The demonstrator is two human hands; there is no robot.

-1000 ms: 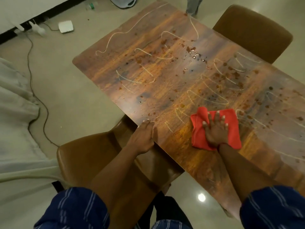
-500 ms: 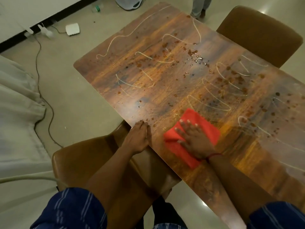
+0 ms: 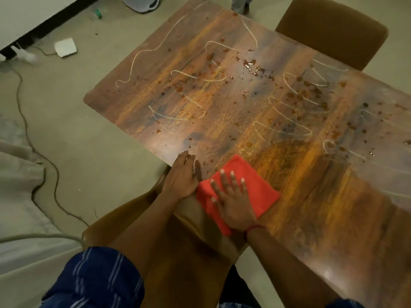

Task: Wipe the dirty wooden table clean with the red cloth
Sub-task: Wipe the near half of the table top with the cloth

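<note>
The wooden table [image 3: 222,101] is streaked with thin white lines and dotted with brown spots and droplets across its far half. The red cloth [image 3: 260,185] lies at the near edge, partly hanging over it. My right hand [image 3: 233,196] presses flat on the cloth with fingers spread. My left hand [image 3: 181,174] rests flat on the table's near edge, just left of the cloth and touching it. The strip of table to the right of the cloth shows fewer marks.
A brown chair [image 3: 124,232] stands under my arms at the near edge; another brown chair [image 3: 331,30] is across the table. A cable [image 3: 44,161] runs over the floor at left, near a white box [image 3: 65,47]. Someone's legs [image 3: 240,5] stand at the far end.
My right hand has slid the red cloth leftward along the near edge until it meets my left hand. The left hand has stayed on the edge.
</note>
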